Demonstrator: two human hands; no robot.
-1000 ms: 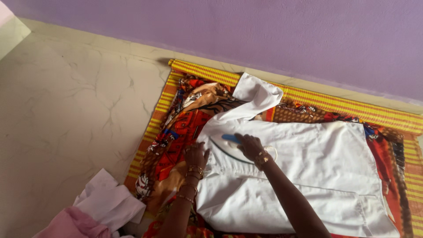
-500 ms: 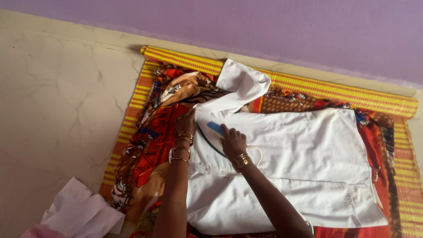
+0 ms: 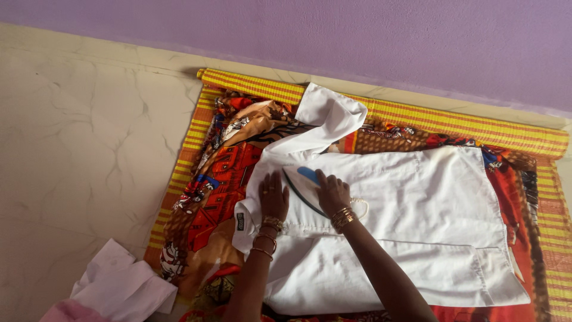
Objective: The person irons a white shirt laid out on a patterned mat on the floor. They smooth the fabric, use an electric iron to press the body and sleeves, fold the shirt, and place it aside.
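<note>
Gripping blue-and-white iron (image 3: 302, 183), white shirt (image 3: 417, 226) spread flat

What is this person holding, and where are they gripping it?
The right hand grips an iron by its handle on top, pressing it on the white shirt. The left hand holds nothing; it lies flat on the shirt beside the iron.

A lilac painted wall (image 3: 417, 42) meets a pale marbled stone floor (image 3: 77, 137), evenly lit by soft daylight
</note>
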